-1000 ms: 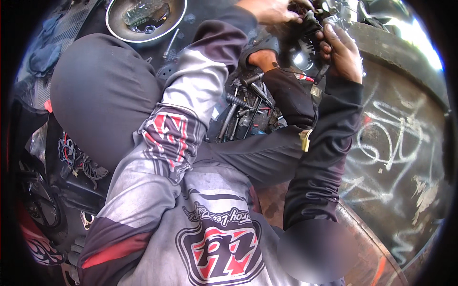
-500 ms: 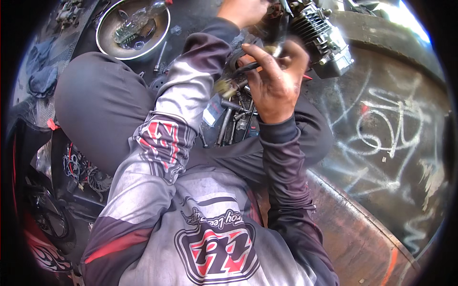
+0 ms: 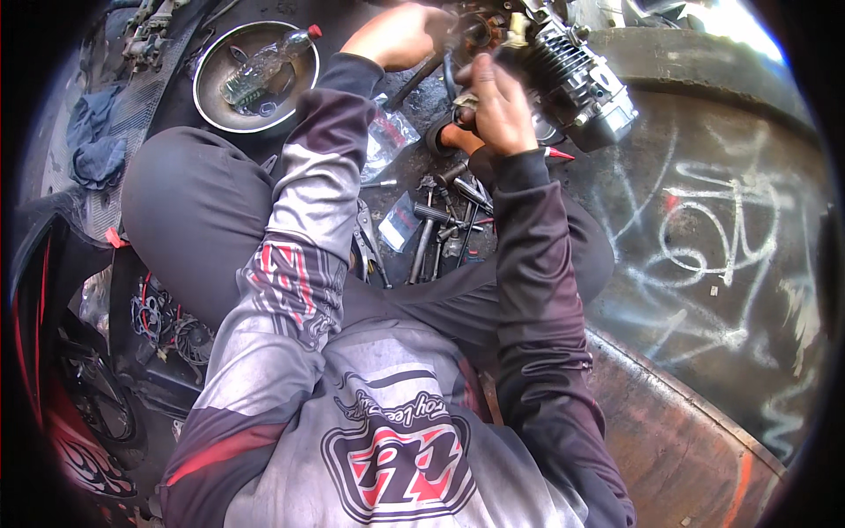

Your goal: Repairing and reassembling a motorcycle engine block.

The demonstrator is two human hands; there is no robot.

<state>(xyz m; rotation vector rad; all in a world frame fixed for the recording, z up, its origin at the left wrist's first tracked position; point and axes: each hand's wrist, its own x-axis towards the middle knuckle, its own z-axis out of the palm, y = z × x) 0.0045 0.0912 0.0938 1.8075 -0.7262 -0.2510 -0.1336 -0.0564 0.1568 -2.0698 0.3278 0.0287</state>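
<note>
dark floor (image 3: 422, 104); engine (image 3: 574, 72) black-finned, silver-grey at one end

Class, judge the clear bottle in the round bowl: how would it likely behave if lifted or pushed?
The clear bottle would probably feel light and give when squeezed, as its see-through walls look like thin plastic. Its rounded body might roll or slide along the curved bowl. Pushed at its red cap, near the bowl's rim, it could pivot.

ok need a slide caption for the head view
Left hand and right hand beside a finned engine, bowl and tools nearby.
</note>
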